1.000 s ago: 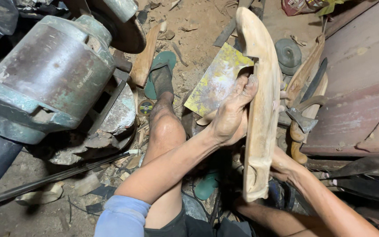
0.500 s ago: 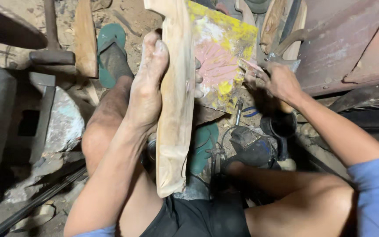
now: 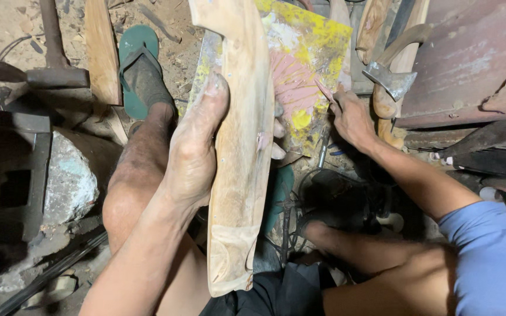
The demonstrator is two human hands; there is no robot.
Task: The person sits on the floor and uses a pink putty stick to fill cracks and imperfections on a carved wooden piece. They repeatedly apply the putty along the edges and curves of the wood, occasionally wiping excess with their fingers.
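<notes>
My left hand (image 3: 197, 146) grips a long pale carved wooden piece (image 3: 238, 152), holding it upright over my lap. My thumb lies along its left edge and my fingertips show on its right side. Behind the wood stands a flat board smeared with yellow and pink paint (image 3: 306, 76). My right hand (image 3: 352, 120) reaches to the board's right edge and pinches a small thin pink-tipped stick against it. My dusty left leg stretches forward, its foot in a green flip-flop (image 3: 139, 70).
A small hatchet (image 3: 390, 79) with a wooden handle leans at the upper right beside a rusty metal panel (image 3: 469, 58). A hammer (image 3: 54, 64) and a wooden slat (image 3: 101, 50) lie on the dirt floor at upper left. A grey stone (image 3: 68, 178) sits at left.
The view has swung right, away from the green motor. The wooden piece stayed in my left hand. My right hand left the wood's lower end and reached to the painted board's right edge.
</notes>
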